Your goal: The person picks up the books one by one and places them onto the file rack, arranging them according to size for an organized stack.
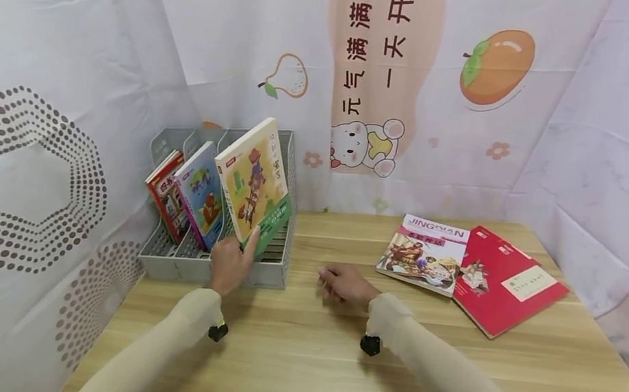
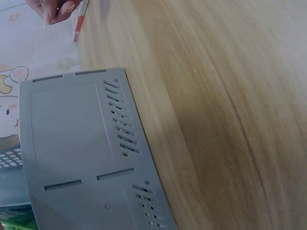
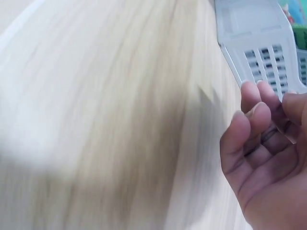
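Observation:
My left hand (image 1: 231, 265) grips the lower edge of a yellow and green book (image 1: 254, 182), one finger lying against its front cover. That book leans tilted in the right part of a grey slotted file rack (image 1: 266, 275). To its left in the rack lean a blue and purple book (image 1: 202, 194) and a red book (image 1: 168, 189). In the left wrist view, the rack's grey front wall (image 2: 72, 129) fills much of the left side, and the left hand itself is outside the picture. My right hand (image 1: 348, 285) holds nothing; its fingers (image 3: 235, 139) curl loosely over the table, right of the rack.
On the right of the wooden table (image 1: 291, 372) lie a white book with a picture cover (image 1: 423, 256) and a large red book (image 1: 508, 284), partly overlapping. A printed curtain (image 1: 311, 29) hangs behind the table and along both sides.

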Demonstrator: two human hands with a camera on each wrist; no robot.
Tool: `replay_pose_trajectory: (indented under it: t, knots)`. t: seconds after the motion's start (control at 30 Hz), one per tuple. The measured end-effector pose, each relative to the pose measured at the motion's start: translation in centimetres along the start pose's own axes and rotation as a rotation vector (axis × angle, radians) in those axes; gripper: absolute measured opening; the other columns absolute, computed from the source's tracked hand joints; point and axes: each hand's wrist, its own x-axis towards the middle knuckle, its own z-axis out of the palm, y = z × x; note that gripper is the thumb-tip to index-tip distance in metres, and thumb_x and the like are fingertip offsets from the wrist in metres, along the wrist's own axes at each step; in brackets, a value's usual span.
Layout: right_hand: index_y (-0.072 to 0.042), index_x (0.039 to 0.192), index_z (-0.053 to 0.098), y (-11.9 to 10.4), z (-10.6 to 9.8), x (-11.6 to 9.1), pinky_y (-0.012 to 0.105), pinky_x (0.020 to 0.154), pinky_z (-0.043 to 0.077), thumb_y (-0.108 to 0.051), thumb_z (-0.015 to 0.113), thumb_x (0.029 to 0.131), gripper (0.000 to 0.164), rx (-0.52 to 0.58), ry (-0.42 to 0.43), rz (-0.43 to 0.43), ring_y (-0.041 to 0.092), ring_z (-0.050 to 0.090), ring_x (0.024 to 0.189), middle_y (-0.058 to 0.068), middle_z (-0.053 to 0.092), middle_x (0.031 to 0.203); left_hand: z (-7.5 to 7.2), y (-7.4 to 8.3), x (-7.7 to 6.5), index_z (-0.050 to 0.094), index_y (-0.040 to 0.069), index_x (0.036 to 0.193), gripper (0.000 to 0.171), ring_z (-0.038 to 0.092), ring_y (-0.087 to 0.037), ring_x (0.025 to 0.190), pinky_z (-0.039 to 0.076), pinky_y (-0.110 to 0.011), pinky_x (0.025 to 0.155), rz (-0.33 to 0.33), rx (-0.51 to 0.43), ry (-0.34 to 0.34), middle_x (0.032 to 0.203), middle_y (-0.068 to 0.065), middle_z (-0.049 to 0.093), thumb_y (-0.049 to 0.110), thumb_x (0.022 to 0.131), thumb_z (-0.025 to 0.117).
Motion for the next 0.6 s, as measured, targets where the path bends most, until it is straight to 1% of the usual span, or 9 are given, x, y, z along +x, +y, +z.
replay_pose_trajectory:
  t: [0.13, 0.27, 0.4, 0.47, 0.5, 0.6]
  knots:
    - [0.008, 0.109, 0.065, -0.8, 1.3, 0.7, 0.027, 0.049, 0.040, -0.024, 0.046, 0.112, 0.037, 0.018, -0.004, -0.028, 0.014, 0.046, 0.052, 0.018, 0.067, 0.078, -0.3, -0.2, 0.1, 0.070, -0.005, 0.089, 0.031, 0.048, -0.022, 0.049, 0.041, -0.042, 0.045, -0.013, 0.006, 0.004, 0.062, -0.013, 0.063, 0.023, 0.102, 0.066]
    - [0.009, 0.111, 0.065, -1.7, 2.5, 1.5, 0.027, 0.048, 0.040, -0.027, 0.047, 0.112, 0.040, -0.020, -0.013, -0.044, 0.012, 0.045, 0.049, 0.021, 0.069, 0.080, -0.8, -0.6, -0.1, 0.072, -0.007, 0.097, 0.028, 0.050, -0.021, 0.051, 0.042, -0.042, 0.046, -0.027, 0.012, 0.024, 0.070, -0.017, 0.069, 0.020, 0.101, 0.067]
    - [0.007, 0.110, 0.065, -2.9, 3.8, 2.5, 0.026, 0.045, 0.037, -0.031, 0.044, 0.113, 0.044, -0.048, 0.019, -0.038, 0.011, 0.041, 0.047, 0.026, 0.070, 0.086, -1.1, -1.0, -0.2, 0.071, -0.008, 0.103, 0.028, 0.053, -0.023, 0.053, 0.046, -0.044, 0.047, -0.026, 0.023, 0.021, 0.075, -0.019, 0.071, 0.020, 0.101, 0.067]
    - [0.006, 0.107, 0.065, -3.6, 4.6, 3.0, 0.026, 0.044, 0.036, -0.033, 0.041, 0.113, 0.046, -0.040, 0.045, -0.038, 0.010, 0.039, 0.046, 0.025, 0.070, 0.084, -1.2, -1.2, -0.1, 0.071, -0.008, 0.102, 0.028, 0.053, -0.023, 0.052, 0.046, -0.045, 0.047, -0.021, 0.025, 0.023, 0.073, -0.018, 0.070, 0.020, 0.101, 0.066]
    - [0.005, 0.105, 0.064, -4.0, 5.0, 3.2, 0.026, 0.044, 0.035, -0.033, 0.040, 0.113, 0.046, -0.035, 0.056, -0.036, 0.010, 0.038, 0.045, 0.023, 0.070, 0.082, -1.2, -1.2, -0.1, 0.071, -0.007, 0.098, 0.028, 0.052, -0.024, 0.051, 0.045, -0.045, 0.046, -0.018, 0.028, 0.024, 0.070, -0.017, 0.069, 0.020, 0.101, 0.066]
    - [0.002, 0.097, 0.061, -4.8, 6.0, 3.7, 0.026, 0.043, 0.034, -0.034, 0.037, 0.114, 0.046, -0.045, 0.092, -0.035, 0.010, 0.039, 0.044, 0.014, 0.066, 0.073, -1.2, -1.5, 0.0, 0.070, -0.006, 0.091, 0.028, 0.049, -0.023, 0.049, 0.042, -0.043, 0.046, -0.006, 0.038, 0.032, 0.064, -0.014, 0.064, 0.020, 0.100, 0.067]
